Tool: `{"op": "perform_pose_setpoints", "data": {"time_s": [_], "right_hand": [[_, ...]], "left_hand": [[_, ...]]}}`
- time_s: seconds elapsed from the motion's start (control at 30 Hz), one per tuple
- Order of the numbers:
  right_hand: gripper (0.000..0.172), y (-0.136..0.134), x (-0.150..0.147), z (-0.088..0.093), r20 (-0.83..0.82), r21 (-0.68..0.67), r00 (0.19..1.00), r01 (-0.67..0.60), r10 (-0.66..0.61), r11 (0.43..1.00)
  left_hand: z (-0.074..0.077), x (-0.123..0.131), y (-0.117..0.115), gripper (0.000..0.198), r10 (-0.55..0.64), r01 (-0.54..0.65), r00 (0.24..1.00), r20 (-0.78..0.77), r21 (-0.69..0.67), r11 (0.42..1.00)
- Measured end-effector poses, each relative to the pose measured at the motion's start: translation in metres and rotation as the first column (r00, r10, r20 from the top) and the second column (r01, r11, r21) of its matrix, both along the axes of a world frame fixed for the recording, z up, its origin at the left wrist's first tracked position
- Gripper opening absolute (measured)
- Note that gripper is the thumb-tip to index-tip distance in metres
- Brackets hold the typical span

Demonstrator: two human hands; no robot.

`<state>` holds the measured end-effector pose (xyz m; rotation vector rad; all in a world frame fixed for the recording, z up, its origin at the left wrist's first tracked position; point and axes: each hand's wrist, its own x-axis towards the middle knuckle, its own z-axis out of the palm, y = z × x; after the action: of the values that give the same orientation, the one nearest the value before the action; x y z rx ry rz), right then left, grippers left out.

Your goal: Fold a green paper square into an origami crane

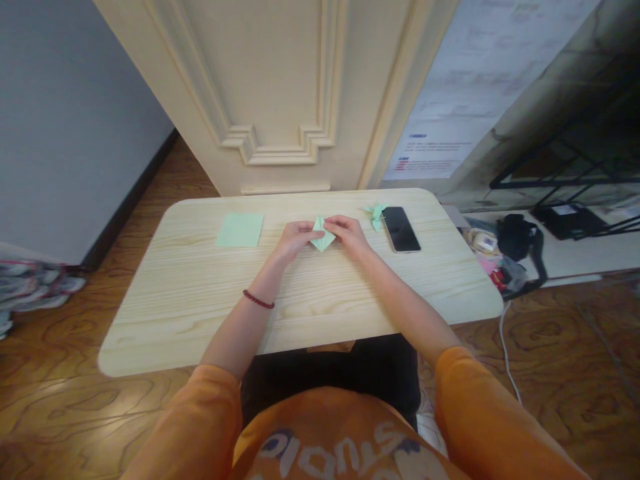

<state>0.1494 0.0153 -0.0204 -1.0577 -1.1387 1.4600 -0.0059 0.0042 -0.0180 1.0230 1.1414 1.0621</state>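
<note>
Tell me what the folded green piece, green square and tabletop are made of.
The folded piece looks like thin matte mint paper, given its crisp creases. The square sheet seems the same paper. The tabletop looks like pale wood or laminate, with visible grain.

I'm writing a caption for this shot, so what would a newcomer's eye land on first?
The eye goes first to the middle of the pale wooden table, where the left hand and right hand meet on a folded pale green paper. Just beyond the right hand, a small green origami crane stands beside a black smartphone. Off to the left lies a flat square of green paper.
</note>
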Motion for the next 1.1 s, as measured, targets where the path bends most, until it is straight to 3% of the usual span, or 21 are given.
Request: {"op": "perform_pose_setpoints", "data": {"time_s": [0.3,0.57,1.1], "right_hand": [[0.031,-0.0005,0.0015,0.0030,-0.011,-0.036,1.000,0.005,-0.005,0.999],[0.030,-0.0010,0.0006,0.0059,-0.056,-0.074,0.998,0.006,-0.011,0.997],[0.025,0.0032,0.0005,-0.0003,-0.152,-0.038,0.987,0.037,-0.042,0.999]], "left_hand": [[0.0028,-0.0003,-0.0039,0.031,-0.091,0.093,0.994,-0.064,0.030,0.995],[-0.0026,0.0039,-0.0050,0.041,-0.001,0.019,0.988,-0.152,0.120,0.993],[0.0026,0.0015,-0.0056,0.044,-0.120,0.134,0.970,-0.213,0.056,0.989]]}}
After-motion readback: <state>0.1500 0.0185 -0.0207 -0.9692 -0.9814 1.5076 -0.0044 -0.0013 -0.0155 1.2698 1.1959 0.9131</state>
